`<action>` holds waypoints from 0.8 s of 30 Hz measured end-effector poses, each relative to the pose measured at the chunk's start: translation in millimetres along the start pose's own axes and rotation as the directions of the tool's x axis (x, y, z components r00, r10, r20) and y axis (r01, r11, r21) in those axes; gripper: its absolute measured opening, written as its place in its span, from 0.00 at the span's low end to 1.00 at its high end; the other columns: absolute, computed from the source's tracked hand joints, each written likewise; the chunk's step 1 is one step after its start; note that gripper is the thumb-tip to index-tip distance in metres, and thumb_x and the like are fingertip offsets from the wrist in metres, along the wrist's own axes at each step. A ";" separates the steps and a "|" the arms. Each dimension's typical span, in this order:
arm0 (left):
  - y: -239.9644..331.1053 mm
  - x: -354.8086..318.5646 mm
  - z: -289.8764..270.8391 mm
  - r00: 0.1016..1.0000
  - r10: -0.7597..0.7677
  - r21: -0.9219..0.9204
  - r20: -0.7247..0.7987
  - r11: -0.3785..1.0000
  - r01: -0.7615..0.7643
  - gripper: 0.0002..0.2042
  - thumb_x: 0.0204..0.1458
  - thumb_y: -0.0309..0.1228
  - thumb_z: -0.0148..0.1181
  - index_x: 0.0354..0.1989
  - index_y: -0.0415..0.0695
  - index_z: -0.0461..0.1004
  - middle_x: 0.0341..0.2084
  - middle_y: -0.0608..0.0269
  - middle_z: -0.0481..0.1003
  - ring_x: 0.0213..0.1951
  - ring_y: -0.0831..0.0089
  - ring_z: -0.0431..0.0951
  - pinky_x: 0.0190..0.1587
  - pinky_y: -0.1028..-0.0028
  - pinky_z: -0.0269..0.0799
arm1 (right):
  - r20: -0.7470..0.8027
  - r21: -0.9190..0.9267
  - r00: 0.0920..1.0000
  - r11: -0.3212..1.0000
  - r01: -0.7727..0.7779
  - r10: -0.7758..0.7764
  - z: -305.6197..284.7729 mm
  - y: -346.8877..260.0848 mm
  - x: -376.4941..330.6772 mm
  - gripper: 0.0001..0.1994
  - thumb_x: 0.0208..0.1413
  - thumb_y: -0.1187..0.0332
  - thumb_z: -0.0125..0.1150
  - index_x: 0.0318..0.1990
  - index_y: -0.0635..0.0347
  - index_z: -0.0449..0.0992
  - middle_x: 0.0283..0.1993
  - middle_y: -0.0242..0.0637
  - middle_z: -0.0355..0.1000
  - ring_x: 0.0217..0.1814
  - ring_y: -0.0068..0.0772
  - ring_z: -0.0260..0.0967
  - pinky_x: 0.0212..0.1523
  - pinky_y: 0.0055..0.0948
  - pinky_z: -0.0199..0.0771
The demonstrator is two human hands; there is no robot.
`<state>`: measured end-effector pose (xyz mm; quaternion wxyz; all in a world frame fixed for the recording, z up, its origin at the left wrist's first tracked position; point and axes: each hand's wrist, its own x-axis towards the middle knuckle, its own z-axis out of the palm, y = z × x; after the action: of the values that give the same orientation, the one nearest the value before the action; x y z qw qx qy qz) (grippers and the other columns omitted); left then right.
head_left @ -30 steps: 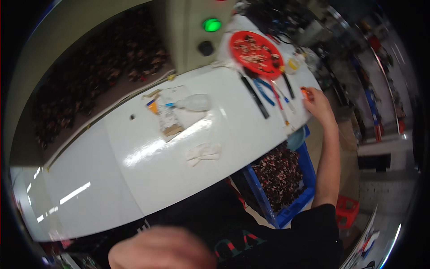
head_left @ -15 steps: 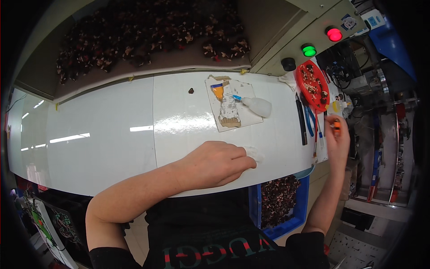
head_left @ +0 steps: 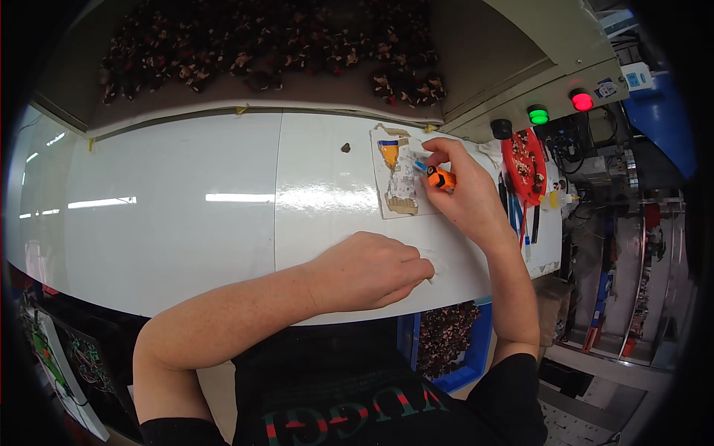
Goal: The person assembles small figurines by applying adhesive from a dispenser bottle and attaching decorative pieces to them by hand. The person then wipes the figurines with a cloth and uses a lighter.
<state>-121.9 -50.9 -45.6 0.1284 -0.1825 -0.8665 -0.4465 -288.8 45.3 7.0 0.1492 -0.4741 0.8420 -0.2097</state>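
Observation:
My right hand (head_left: 472, 197) is over the cardboard piece, with a small orange-and-black tool (head_left: 442, 178) in its grip. Thumb and forefinger curl near the blue tip (head_left: 420, 165) of a squeeze bottle, whose body is hidden behind the hand. Beneath lies the square of pale cardboard (head_left: 388, 195), with an orange and silvery patch on top. My left hand (head_left: 372, 271) rests closed near the table's front edge. Its fingertips are pressed together, and what they hold cannot be made out. A faint whitish smear or scrap (head_left: 440, 262) shows beside them. One small dark piece (head_left: 345, 148) sits left of the cardboard.
Beyond the white table (head_left: 186, 245), a deep bay holds a heap of dark pieces (head_left: 253, 52). At right are a red tray (head_left: 513, 175), pens and brushes (head_left: 515, 208), and a panel with green and red lights (head_left: 538, 114). Below the edge stands a blue crate (head_left: 480, 349).
My right hand has come in from the tools at the right to the squeeze bottle's tip, carrying the orange-and-black tool. The left hand has stayed almost in place. The whole view has shifted slightly.

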 end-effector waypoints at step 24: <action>11.8 31.3 8.6 0.999 -0.029 0.010 0.033 1.000 0.029 0.04 0.52 0.29 0.54 0.35 0.46 0.70 0.23 0.63 0.72 0.28 0.63 0.75 0.29 0.66 0.71 | -0.433 0.585 0.862 0.809 0.049 0.262 -60.3 71.7 -64.1 0.17 0.54 0.75 0.57 0.51 0.59 0.63 0.39 0.29 0.66 0.25 0.12 0.53 0.28 0.14 0.57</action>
<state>-145.5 -31.2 -29.8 0.1082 -0.1769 -0.8732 -0.4411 -336.3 146.5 27.2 0.0774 -0.2865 0.7735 -0.5600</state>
